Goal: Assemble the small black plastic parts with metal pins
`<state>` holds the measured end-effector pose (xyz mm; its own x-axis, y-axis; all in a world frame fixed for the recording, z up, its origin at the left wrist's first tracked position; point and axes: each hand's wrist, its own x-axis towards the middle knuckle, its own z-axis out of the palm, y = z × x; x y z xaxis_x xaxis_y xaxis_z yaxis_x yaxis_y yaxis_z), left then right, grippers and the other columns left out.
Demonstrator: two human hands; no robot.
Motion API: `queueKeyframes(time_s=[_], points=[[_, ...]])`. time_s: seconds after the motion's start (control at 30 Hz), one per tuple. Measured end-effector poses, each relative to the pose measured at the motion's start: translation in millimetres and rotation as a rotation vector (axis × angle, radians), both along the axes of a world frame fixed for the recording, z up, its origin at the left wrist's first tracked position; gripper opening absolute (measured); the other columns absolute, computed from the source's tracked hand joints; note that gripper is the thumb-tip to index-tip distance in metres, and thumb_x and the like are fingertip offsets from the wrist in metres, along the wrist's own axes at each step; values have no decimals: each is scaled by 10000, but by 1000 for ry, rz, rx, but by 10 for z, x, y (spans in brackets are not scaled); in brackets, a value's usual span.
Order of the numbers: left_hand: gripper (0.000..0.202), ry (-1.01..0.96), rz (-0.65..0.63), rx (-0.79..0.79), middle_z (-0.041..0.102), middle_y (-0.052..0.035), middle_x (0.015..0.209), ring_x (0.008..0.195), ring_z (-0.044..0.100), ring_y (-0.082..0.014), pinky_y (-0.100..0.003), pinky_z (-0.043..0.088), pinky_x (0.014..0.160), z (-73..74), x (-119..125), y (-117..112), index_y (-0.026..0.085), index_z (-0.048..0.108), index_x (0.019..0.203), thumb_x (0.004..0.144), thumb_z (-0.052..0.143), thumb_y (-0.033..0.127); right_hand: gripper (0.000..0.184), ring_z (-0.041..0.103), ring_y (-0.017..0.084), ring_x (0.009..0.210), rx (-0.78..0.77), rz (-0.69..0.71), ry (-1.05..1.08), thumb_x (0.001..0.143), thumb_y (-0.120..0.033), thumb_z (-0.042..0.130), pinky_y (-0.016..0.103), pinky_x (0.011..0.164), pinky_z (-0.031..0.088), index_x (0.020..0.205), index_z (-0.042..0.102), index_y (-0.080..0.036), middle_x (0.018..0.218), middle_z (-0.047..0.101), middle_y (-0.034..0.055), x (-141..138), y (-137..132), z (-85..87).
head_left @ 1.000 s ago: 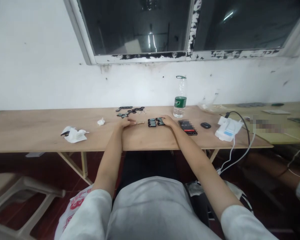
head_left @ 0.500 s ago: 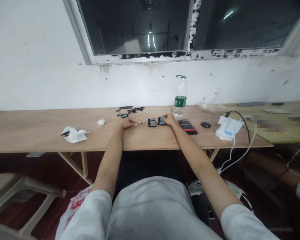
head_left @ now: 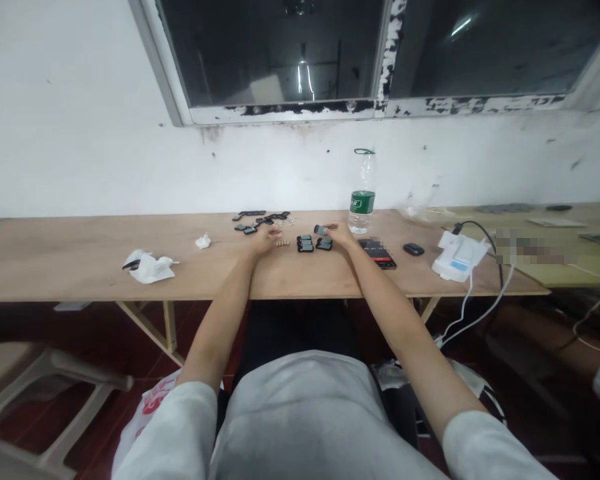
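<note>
My right hand is lifted a little off the wooden table and pinches a small black part at its fingertips. Just below it lie a few more small black parts in a tight group. My left hand rests on the table with its fingers curled, beside a short row of small tan pieces. What the left fingers hold, if anything, is hidden. A loose pile of black parts lies farther back.
A water bottle with a green label stands right of my hands. A phone, a black mouse and a white device with cables lie to the right. Crumpled white tissues sit at left. A plastic chair is lower left.
My right hand has lifted off the group of black parts with one part pinched in its fingers. My left hand has slid slightly forward and to the right.
</note>
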<state>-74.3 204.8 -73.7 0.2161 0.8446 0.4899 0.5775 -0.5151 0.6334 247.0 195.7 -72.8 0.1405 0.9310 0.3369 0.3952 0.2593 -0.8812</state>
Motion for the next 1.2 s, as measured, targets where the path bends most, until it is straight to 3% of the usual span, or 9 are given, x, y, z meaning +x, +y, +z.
queueKeyframes(time_s=[0.13, 0.23, 0.53, 0.73, 0.83, 0.97, 1.1, 1.2], points=[[295, 0, -118, 83, 750, -135, 1199, 1088, 704, -275, -388, 576, 990, -13, 410, -92, 171, 781, 1184, 993, 720, 388, 84, 832, 245, 915, -2, 147, 53, 892, -79, 772, 350, 919, 669, 941, 819, -127, 1033, 859, 125, -182, -108, 43], [269, 47, -158, 108, 726, -133, 1204, 1113, 690, -277, -377, 571, 979, -4, 566, -137, 175, 783, 1211, 1005, 697, 326, 91, 799, 214, 717, -21, 206, 137, 913, -92, 770, 326, 752, 671, 986, 815, -123, 925, 843, 95, -280, -188, 77], [230, 68, -164, 111, 728, -121, 1156, 1108, 685, -293, -420, 584, 993, -3, 632, -120, 189, 835, 1156, 991, 720, 300, 109, 759, 181, 682, -28, 353, 235, 878, -182, 878, 277, 700, 649, 959, 823, -135, 833, 826, 65, -328, -321, 147], [139, -65, -124, 84, 798, -140, 1226, 1215, 721, -351, -450, 628, 994, 19, 689, -143, 203, 872, 1019, 905, 822, 266, 100, 703, 131, 610, -51, 397, 265, 857, -169, 904, 223, 611, 600, 896, 815, -142, 816, 819, 51, -328, -320, 169], [201, -199, -122, -31, 829, -150, 1222, 1183, 754, -374, -489, 639, 992, 15, 700, -140, 177, 865, 1015, 827, 879, 246, 149, 683, 122, 586, -68, 445, 254, 825, -207, 941, 199, 549, 564, 884, 818, -148, 793, 815, 39, -302, -321, 180], [351, -306, -125, -211, 845, -157, 1135, 1066, 789, -352, -474, 658, 900, 10, 689, -123, 157, 825, 1040, 712, 940, 205, 204, 685, 127, 598, -75, 507, 217, 784, -225, 974, 212, 575, 577, 907, 837, -137, 827, 828, 54, -288, -316, 177], [325, -316, -149, -193, 840, -146, 1106, 1071, 779, -325, -441, 643, 909, 31, 661, -118, 156, 806, 1011, 732, 937, 260, 195, 724, 150, 638, -56, 446, 192, 821, -217, 942, 237, 622, 610, 961, 837, -131, 889, 840, 73, -303, -248, 147], [289, -283, -82, -57, 829, -132, 1184, 1134, 756, -320, -431, 627, 970, 64, 561, -102, 168, 816, 1045, 839, 865, 365, 159, 781, 168, 729, -5, 245, 192, 912, -183, 836, 257, 707, 650, 1061, 820, -130, 1056, 851, 105, -267, -155, 107]])
